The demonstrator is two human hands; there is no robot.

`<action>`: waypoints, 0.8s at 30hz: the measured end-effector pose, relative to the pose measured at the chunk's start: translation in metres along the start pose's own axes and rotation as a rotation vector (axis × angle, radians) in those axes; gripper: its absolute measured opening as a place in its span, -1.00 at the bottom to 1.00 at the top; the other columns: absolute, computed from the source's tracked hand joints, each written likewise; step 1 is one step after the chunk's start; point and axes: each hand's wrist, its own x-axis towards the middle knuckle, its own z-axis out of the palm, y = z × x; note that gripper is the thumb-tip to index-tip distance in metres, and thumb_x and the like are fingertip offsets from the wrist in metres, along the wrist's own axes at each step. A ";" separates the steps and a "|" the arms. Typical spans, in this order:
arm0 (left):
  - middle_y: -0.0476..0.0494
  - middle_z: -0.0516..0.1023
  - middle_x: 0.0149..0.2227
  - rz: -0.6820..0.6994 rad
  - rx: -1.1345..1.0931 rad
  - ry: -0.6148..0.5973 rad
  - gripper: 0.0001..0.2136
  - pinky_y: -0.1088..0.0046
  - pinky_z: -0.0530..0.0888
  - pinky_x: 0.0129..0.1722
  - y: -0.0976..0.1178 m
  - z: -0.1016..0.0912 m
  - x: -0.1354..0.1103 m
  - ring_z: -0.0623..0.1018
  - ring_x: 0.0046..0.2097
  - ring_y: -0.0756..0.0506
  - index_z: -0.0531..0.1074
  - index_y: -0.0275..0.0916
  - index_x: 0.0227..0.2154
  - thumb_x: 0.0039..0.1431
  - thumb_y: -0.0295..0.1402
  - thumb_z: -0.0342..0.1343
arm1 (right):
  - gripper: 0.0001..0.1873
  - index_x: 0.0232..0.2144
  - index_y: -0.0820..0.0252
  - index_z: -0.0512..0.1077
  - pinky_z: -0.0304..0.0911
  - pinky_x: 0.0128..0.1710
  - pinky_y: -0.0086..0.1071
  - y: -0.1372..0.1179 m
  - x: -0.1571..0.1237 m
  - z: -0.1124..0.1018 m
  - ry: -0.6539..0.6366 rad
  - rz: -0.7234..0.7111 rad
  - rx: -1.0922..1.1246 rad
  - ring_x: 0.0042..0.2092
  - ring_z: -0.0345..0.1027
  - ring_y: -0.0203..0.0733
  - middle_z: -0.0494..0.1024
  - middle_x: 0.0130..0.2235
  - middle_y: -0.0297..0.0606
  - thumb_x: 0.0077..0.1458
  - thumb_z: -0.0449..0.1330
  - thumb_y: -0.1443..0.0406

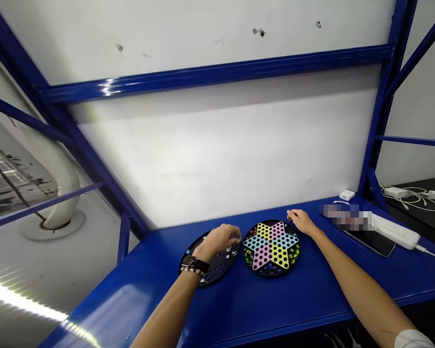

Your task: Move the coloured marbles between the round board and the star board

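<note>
A round black Chinese checkers board (270, 251) lies on the blue table, with a yellow, pink and blue star full of holes. Coloured marbles (293, 252) sit around the star in its rim. To its left is a round black tray with holes (217, 271), holding several clear or pale marbles (233, 251). My left hand (220, 240), with a watch at the wrist, is over this tray, fingers curled down; what they hold, if anything, is hidden. My right hand (301, 222) is just beyond the board's right edge, fingers drawn together, their contents too small to make out.
A phone (371, 241), a white power strip (395, 231) with a cable and a small white charger (347, 195) lie on the right of the table (275, 309). A blurred patch covers something beside them. Blue frame posts (375, 130) and a white wall panel (228, 154) stand behind.
</note>
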 end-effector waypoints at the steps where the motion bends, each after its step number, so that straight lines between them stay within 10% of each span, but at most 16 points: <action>1: -0.08 0.61 -0.29 0.024 -0.017 0.036 -0.78 0.44 0.39 -0.32 0.006 -0.001 0.003 0.56 -0.28 -0.13 0.54 -0.09 -0.21 0.12 -0.24 0.07 | -0.48 -0.49 0.16 0.45 0.25 -0.28 -0.38 0.001 0.001 0.000 -0.003 0.004 0.015 -0.28 0.43 -0.16 0.57 -0.37 -0.23 0.21 -0.09 -0.03; 9: -0.10 0.60 -0.13 0.302 -0.058 0.177 -0.78 0.43 0.42 -0.17 0.111 0.031 0.063 0.56 -0.12 -0.13 0.51 -0.07 -0.12 0.22 -0.24 0.05 | -0.44 -0.50 0.17 0.45 0.27 -0.28 -0.37 0.007 0.006 0.001 0.003 -0.030 0.021 -0.31 0.42 -0.16 0.55 -0.40 -0.24 0.21 -0.13 -0.05; 13: -0.13 0.60 -0.13 0.325 -0.043 0.153 -0.82 0.38 0.44 -0.12 0.129 0.048 0.076 0.57 -0.11 -0.16 0.56 -0.08 -0.20 0.19 -0.31 0.09 | -0.42 -0.50 0.16 0.45 0.27 -0.28 -0.38 0.005 0.006 0.000 -0.001 -0.042 -0.004 -0.31 0.42 -0.17 0.56 -0.39 -0.25 0.23 -0.16 -0.05; 18: -0.11 0.54 0.00 0.289 -0.058 0.219 -0.70 0.42 0.42 -0.04 0.087 0.038 0.051 0.51 0.01 -0.13 0.48 -0.07 -0.04 0.29 -0.33 -0.09 | -0.46 -0.51 0.15 0.44 0.25 -0.28 -0.38 0.004 0.003 0.001 -0.004 -0.018 -0.021 -0.30 0.43 -0.16 0.58 -0.38 -0.24 0.22 -0.11 -0.04; 24: -0.09 0.51 0.06 -0.141 -0.019 0.310 -0.67 0.34 0.41 0.02 -0.039 0.011 -0.005 0.49 0.06 -0.17 0.46 -0.09 -0.03 0.24 -0.33 -0.12 | -0.51 -0.52 0.14 0.44 0.22 -0.25 -0.36 0.003 0.001 0.003 -0.008 -0.029 -0.071 -0.29 0.43 -0.13 0.59 -0.38 -0.24 0.22 -0.08 0.01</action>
